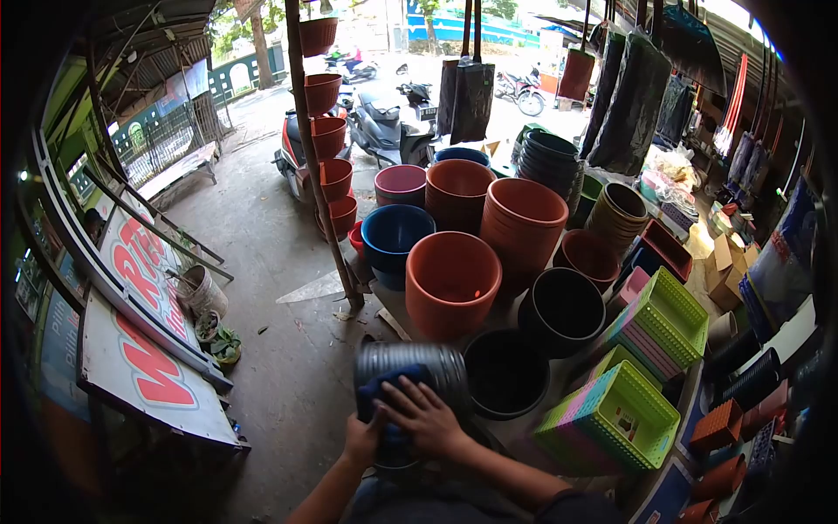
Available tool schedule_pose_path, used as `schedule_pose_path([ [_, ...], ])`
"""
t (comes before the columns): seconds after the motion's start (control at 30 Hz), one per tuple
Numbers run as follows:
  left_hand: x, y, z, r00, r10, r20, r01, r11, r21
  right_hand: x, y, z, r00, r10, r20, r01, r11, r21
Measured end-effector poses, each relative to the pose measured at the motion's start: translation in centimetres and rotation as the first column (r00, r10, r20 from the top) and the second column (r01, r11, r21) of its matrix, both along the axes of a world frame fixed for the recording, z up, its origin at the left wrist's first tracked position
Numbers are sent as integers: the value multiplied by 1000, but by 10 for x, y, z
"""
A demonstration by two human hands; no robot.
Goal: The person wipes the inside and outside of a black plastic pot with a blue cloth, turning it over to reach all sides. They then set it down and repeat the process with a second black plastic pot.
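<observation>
A black ribbed plastic pot (441,362) lies tilted on its side in front of me, slightly blurred. A dark blue cloth (397,378) rests against its wall. My right hand (425,415) presses the cloth to the pot, fingers stretched over it. At the pot's near left side is my left hand (363,439), holding the pot; its thumb shows beside the cloth, and most of its fingers are hidden. Just right of the pot stands an open black pot (506,374), with another black pot (563,313) behind it.
Orange pots (454,284) and a blue pot (397,247) stand ahead. Stacked green baskets (611,415) are at right. A wooden post (319,175) carries hanging planters. A lettered sign board (157,367) leans at left. Wrapped goods (628,105) hang overhead; motorbikes (384,122) stand outside.
</observation>
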State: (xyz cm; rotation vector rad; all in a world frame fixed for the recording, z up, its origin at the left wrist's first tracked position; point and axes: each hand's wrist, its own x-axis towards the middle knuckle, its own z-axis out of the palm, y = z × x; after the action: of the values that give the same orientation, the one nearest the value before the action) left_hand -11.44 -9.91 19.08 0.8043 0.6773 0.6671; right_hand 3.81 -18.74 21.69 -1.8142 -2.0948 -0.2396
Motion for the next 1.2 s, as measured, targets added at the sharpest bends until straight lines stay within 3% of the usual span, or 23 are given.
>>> schedule_pose_path([
  [0.13,-12,-2,16,958,-147,-247,198,960,199,53,19,41,996,34,-81,-52,971,-232],
  [0.2,-23,0,26,930,-225,-289,291,933,210,95,31,23,902,17,-432,-170,933,-318],
  [0.23,-29,2,31,930,-272,-249,318,933,170,110,31,24,726,-55,-685,-237,915,-325],
  [0.27,-34,4,32,926,-316,-205,346,929,132,125,32,15,396,-133,-909,-367,884,-290],
  [0.3,-39,7,27,927,-316,-203,346,929,130,137,23,7,7,-549,-836,-398,765,-506],
  [0.37,-47,10,13,975,-215,-55,215,977,-15,154,2,-4,-297,-626,-721,-338,775,-534],
  [0.4,-46,11,11,975,-214,-54,214,977,-13,154,-5,-20,-295,-625,-722,-338,776,-533],
  [0.47,-41,10,9,990,-23,142,51,979,-196,145,-20,-71,-672,-398,-624,-221,913,-344],
  [0.5,-37,11,4,990,-20,140,49,978,-205,135,-26,-113,-672,-405,-620,-223,909,-352],
  [0.57,-27,14,-5,974,70,214,22,916,-401,107,-21,-184,-554,-107,-825,213,940,-265],
  [0.6,-23,12,-2,974,82,210,12,912,-411,84,-23,-144,-555,-122,-823,202,940,-276],
  [0.67,-13,9,8,974,154,164,-62,885,-461,27,-18,-43,-715,-268,-646,304,713,-632],
  [0.7,-8,7,12,974,162,160,-71,883,-464,11,-12,-51,-715,-275,-642,296,713,-636],
  [0.73,-3,4,16,974,201,106,-131,877,-462,-5,-12,-63,-289,-186,-939,571,754,-325],
  [0.77,0,1,17,971,235,51,-187,869,-457,-17,-14,-68,228,-88,-970,653,752,85],
  [0.8,1,-2,14,972,230,48,-183,869,-460,-23,-17,-73,225,-94,-970,658,749,80],
  [0.87,4,-5,1,969,247,29,-214,887,-409,-33,-24,-66,610,-298,-735,593,786,174],
  [0.9,4,-7,-6,970,242,23,-211,886,-413,-32,-29,-61,604,-305,-736,598,784,166],
  [0.97,-2,-16,-19,977,178,-116,-205,934,-292,-18,-30,-23,904,-295,-310,312,950,7],
  [1.0,-4,-24,-22,977,175,-126,-205,931,-301,-11,-26,-9,900,-301,-314,315,949,-6],
  [1.07,-5,-34,-25,990,138,-15,-138,990,12,9,-11,15,959,-157,-236,135,985,-106],
  [1.17,-21,-38,-13,989,1,-151,0,1000,2,60,1,3,915,-244,-320,193,964,-182],
  [1.2,-27,-38,-13,988,-2,-156,2,1000,-1,81,4,7,729,-321,-605,118,929,-350],
])
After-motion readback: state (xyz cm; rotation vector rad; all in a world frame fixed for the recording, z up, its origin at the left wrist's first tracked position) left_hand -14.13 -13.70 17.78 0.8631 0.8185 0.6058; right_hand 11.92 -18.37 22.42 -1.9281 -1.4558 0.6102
